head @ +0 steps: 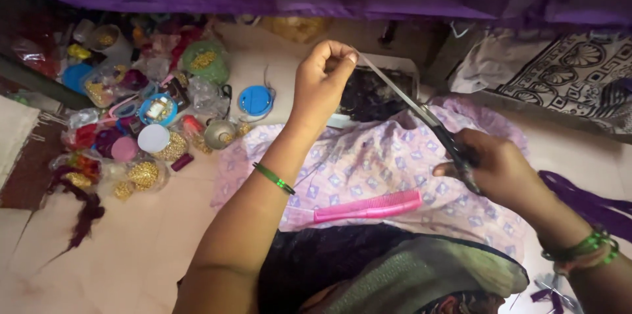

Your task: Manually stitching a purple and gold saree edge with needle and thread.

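I see left hand (324, 80) pinched shut on something thin, can't tell what; right hand (503, 169) grips long steel scissors (421, 113), tips touching left fingers (342, 64) — risk: nick.

Dim, warm indoor light; soft shadows, slight blur, wide-angle bending at edges.

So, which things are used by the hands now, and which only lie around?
In use:
- left hand, fingers pinched at the blade tips
- right hand, holding the scissors

Lying about:
- pink comb on the patterned cloth
- bead containers
- blue round lid
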